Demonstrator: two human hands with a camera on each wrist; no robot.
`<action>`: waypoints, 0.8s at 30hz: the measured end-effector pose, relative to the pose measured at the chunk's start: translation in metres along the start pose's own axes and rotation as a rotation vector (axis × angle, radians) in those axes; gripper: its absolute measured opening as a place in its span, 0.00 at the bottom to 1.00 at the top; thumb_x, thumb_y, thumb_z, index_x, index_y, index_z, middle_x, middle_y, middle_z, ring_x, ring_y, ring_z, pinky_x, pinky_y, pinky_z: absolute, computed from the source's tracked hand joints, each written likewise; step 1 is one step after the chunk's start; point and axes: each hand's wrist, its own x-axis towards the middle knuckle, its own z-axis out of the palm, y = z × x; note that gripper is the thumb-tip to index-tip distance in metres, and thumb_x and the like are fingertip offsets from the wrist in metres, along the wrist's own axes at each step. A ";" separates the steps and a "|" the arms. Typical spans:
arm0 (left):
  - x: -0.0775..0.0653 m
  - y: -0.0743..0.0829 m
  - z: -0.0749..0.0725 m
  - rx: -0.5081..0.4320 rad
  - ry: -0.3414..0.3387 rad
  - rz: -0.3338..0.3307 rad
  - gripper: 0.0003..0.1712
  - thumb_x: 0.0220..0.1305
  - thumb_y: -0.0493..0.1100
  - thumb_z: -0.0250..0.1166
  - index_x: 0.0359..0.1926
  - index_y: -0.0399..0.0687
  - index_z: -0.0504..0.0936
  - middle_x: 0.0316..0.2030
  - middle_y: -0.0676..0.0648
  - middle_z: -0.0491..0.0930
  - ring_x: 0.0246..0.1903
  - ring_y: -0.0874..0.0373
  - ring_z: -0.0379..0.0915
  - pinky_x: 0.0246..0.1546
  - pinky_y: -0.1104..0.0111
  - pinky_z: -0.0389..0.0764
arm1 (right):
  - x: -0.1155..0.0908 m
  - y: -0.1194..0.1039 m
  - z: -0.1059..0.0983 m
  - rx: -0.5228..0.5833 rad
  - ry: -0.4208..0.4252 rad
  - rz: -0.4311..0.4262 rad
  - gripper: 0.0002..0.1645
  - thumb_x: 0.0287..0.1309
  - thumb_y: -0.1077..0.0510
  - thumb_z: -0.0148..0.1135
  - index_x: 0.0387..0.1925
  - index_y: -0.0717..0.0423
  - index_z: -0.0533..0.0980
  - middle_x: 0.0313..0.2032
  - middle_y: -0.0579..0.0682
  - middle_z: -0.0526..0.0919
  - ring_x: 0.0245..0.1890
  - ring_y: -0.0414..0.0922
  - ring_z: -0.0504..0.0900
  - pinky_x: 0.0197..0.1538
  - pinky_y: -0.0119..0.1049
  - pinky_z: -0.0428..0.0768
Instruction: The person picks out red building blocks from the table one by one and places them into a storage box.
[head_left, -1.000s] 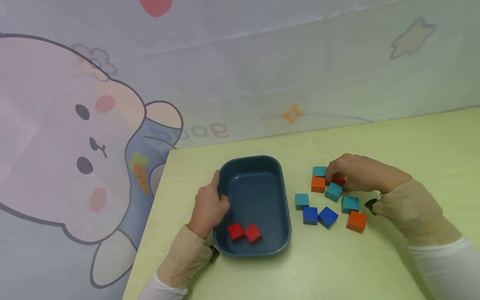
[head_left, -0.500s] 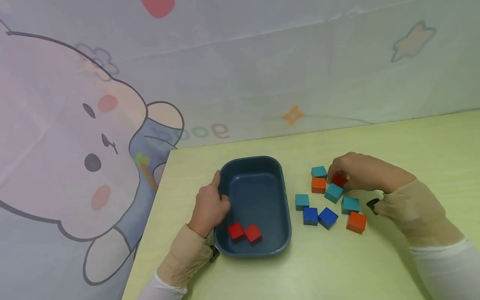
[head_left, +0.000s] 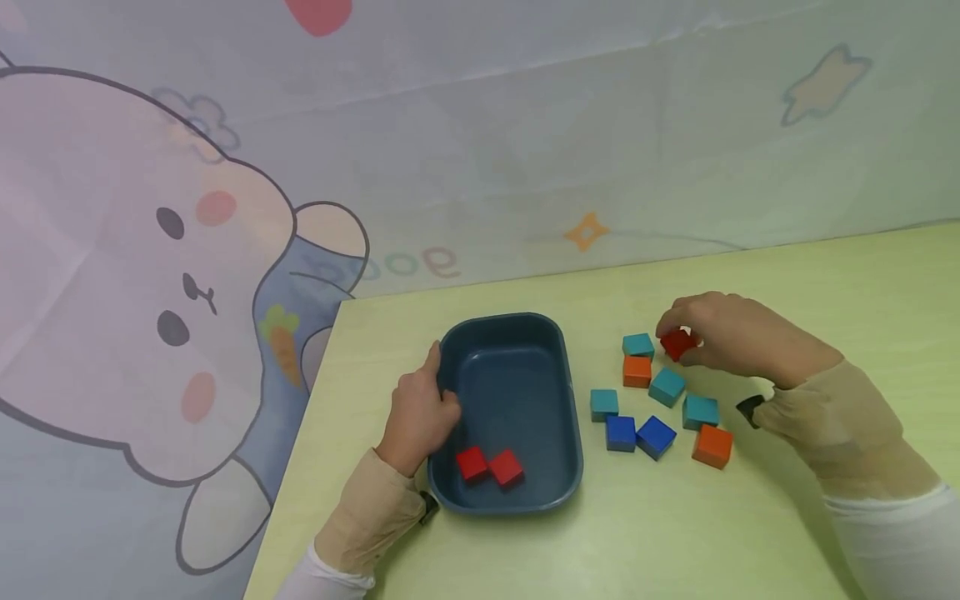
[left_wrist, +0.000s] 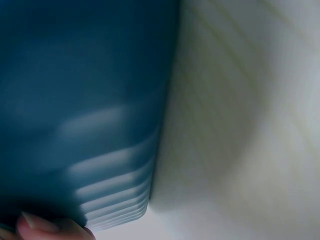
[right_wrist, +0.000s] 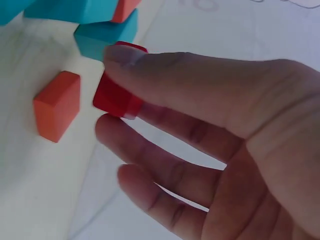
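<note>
My right hand (head_left: 742, 333) pinches a red cube (head_left: 678, 343) between thumb and fingers at the far side of the loose cubes. The right wrist view shows the thumb (right_wrist: 165, 75) lying over the red cube (right_wrist: 112, 95), with the other fingers curled behind. My left hand (head_left: 420, 417) grips the left wall of a dark blue rectangular tray (head_left: 572, 417), thumb over the rim. In the left wrist view a fingertip (left_wrist: 50, 227) touches the tray's outer wall (left_wrist: 85, 100). Two red cubes, one left (head_left: 472, 464) and one right (head_left: 506, 469), lie inside the tray near its front.
Right of the tray lie teal cubes (head_left: 667, 387), two blue cubes (head_left: 621, 433) and orange cubes (head_left: 713, 445), some touching. The pale yellow-green table (head_left: 637, 533) ends at a cartoon-printed sheet (head_left: 487, 167) behind and on the left.
My right hand has drawn the red cube slightly up and away from the teal and orange cubes. The left hand and the tray stay where they were.
</note>
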 end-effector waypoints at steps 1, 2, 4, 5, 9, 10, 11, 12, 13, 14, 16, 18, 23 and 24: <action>0.000 0.000 0.000 0.002 0.001 0.001 0.40 0.44 0.35 0.50 0.65 0.44 0.57 0.10 0.48 0.67 0.08 0.58 0.59 0.09 0.67 0.62 | 0.000 -0.002 -0.001 -0.008 0.012 -0.001 0.19 0.38 0.60 0.69 0.38 0.50 0.78 0.36 0.42 0.77 0.31 0.40 0.76 0.34 0.37 0.75; 0.000 0.000 0.000 0.003 0.004 0.003 0.40 0.44 0.35 0.50 0.65 0.44 0.57 0.11 0.48 0.67 0.08 0.58 0.59 0.09 0.68 0.62 | 0.000 -0.003 -0.002 -0.013 0.026 -0.010 0.19 0.38 0.60 0.69 0.38 0.50 0.78 0.35 0.42 0.77 0.31 0.40 0.75 0.34 0.37 0.75; 0.000 0.001 0.000 0.005 0.007 0.003 0.40 0.44 0.35 0.50 0.64 0.44 0.57 0.11 0.47 0.68 0.08 0.57 0.59 0.10 0.68 0.62 | 0.001 -0.008 -0.002 -0.021 0.057 -0.035 0.18 0.38 0.59 0.69 0.38 0.49 0.78 0.34 0.41 0.76 0.31 0.40 0.74 0.34 0.36 0.75; 0.000 0.001 0.000 0.006 0.008 0.005 0.40 0.44 0.35 0.50 0.64 0.44 0.58 0.11 0.47 0.68 0.09 0.57 0.59 0.10 0.68 0.63 | 0.001 -0.011 -0.003 -0.018 0.071 -0.050 0.18 0.39 0.59 0.69 0.38 0.49 0.78 0.34 0.41 0.75 0.32 0.40 0.73 0.34 0.36 0.74; 0.000 0.001 -0.001 0.007 0.009 0.006 0.40 0.44 0.35 0.51 0.64 0.43 0.58 0.11 0.47 0.68 0.09 0.58 0.59 0.10 0.68 0.63 | 0.002 -0.031 -0.005 -0.005 0.143 -0.141 0.18 0.41 0.61 0.67 0.39 0.51 0.76 0.34 0.41 0.74 0.30 0.39 0.73 0.33 0.33 0.73; 0.000 0.001 0.000 0.008 0.009 0.008 0.40 0.43 0.35 0.51 0.64 0.43 0.58 0.11 0.47 0.68 0.09 0.58 0.59 0.10 0.68 0.62 | 0.002 -0.037 -0.006 -0.011 0.166 -0.167 0.19 0.41 0.61 0.67 0.40 0.51 0.76 0.35 0.41 0.73 0.29 0.38 0.73 0.33 0.33 0.73; 0.000 0.001 0.000 0.009 0.010 0.010 0.40 0.43 0.35 0.51 0.64 0.43 0.58 0.11 0.47 0.68 0.09 0.58 0.58 0.10 0.68 0.62 | 0.003 -0.043 -0.005 -0.015 0.190 -0.196 0.20 0.42 0.61 0.67 0.41 0.51 0.75 0.36 0.41 0.73 0.28 0.38 0.73 0.32 0.32 0.73; 0.000 0.001 0.000 0.009 0.011 0.012 0.40 0.43 0.35 0.51 0.64 0.43 0.58 0.11 0.48 0.68 0.09 0.58 0.58 0.10 0.68 0.62 | 0.005 -0.049 -0.005 -0.015 0.214 -0.226 0.21 0.42 0.61 0.66 0.42 0.52 0.74 0.37 0.41 0.73 0.28 0.37 0.74 0.31 0.32 0.73; 0.000 0.001 0.000 0.009 0.013 0.014 0.40 0.43 0.35 0.51 0.64 0.43 0.58 0.11 0.48 0.68 0.09 0.58 0.58 0.10 0.68 0.63 | 0.006 -0.055 -0.004 -0.017 0.239 -0.257 0.21 0.42 0.60 0.66 0.43 0.52 0.74 0.38 0.41 0.73 0.28 0.37 0.74 0.31 0.31 0.74; 0.001 0.001 0.000 0.009 0.014 0.017 0.40 0.43 0.35 0.51 0.64 0.43 0.58 0.11 0.48 0.68 0.09 0.59 0.58 0.10 0.68 0.63 | 0.008 -0.061 -0.002 -0.013 0.257 -0.285 0.22 0.42 0.60 0.66 0.44 0.52 0.73 0.39 0.41 0.73 0.28 0.37 0.74 0.31 0.31 0.74; 0.001 0.001 0.000 0.009 0.015 0.022 0.40 0.43 0.35 0.51 0.64 0.43 0.58 0.11 0.48 0.68 0.09 0.59 0.58 0.10 0.69 0.63 | 0.012 -0.073 0.002 0.011 0.282 -0.345 0.23 0.44 0.59 0.66 0.46 0.51 0.73 0.42 0.41 0.72 0.30 0.36 0.75 0.32 0.30 0.74; 0.001 0.001 0.000 0.007 0.016 0.024 0.40 0.43 0.35 0.51 0.64 0.43 0.58 0.11 0.47 0.68 0.09 0.59 0.58 0.10 0.69 0.63 | 0.016 -0.084 0.008 0.052 0.297 -0.390 0.24 0.45 0.60 0.65 0.47 0.52 0.72 0.44 0.42 0.71 0.33 0.36 0.75 0.34 0.29 0.74; 0.000 0.001 0.001 0.012 0.009 0.018 0.40 0.43 0.35 0.51 0.64 0.44 0.58 0.10 0.48 0.68 0.09 0.59 0.57 0.10 0.69 0.63 | 0.023 -0.100 0.024 0.083 0.313 -0.402 0.31 0.47 0.62 0.63 0.55 0.54 0.66 0.54 0.45 0.65 0.36 0.37 0.76 0.36 0.27 0.74; 0.000 0.001 0.001 0.011 0.006 0.017 0.40 0.44 0.35 0.51 0.64 0.44 0.58 0.10 0.48 0.68 0.08 0.59 0.57 0.09 0.69 0.62 | 0.023 -0.100 0.026 0.074 0.312 -0.387 0.32 0.47 0.61 0.62 0.57 0.54 0.65 0.56 0.46 0.64 0.36 0.37 0.76 0.37 0.27 0.74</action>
